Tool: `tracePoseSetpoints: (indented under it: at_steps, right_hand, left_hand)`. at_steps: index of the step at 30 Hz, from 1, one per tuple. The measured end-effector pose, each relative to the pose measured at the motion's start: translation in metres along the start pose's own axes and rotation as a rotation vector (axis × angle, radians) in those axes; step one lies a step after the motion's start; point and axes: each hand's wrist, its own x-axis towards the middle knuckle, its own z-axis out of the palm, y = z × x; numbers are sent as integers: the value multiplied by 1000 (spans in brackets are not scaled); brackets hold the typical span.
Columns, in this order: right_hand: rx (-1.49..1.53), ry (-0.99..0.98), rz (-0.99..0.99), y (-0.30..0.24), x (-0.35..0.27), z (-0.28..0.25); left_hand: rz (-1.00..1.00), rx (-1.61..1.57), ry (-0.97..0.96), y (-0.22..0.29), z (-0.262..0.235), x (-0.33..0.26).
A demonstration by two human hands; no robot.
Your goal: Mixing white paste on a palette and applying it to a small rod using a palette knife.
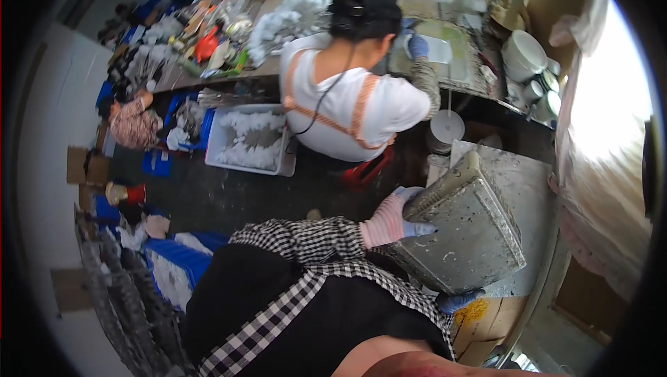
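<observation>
My left hand [394,223], in a glove with a pink striped cuff and bluish fingers, grips the left edge of a big grey rectangular box [462,235]. The thumb lies on its flat, spattered face. The box stands tilted, with a ribbed side along its upper left. My right hand [460,301], in a dark blue glove, holds its lower edge near my body; some of its fingers are hidden. Behind the box is a pale, stained board [535,203]. Whether the box rests on the board or hangs clear of it, I cannot tell.
A co-worker [340,92] in a white top and black cap works at the cluttered bench ahead. White tub [288,165] with whitish pieces stands behind them. Stacked round discs [446,130] and white buckets [524,54] are at right. Another person [132,123] is far left.
</observation>
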Motion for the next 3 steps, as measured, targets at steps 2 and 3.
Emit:
tracePoseSetpoints:
  at_steps: [2,3]
  right_hand:
    - [28,-6,51,3,-13,34]
    - [7,-34,56,4,-26,38]
  left_hand:
    - [147,131,123,19,-51,-47]
    - [178,179,190,14,-75,-71]
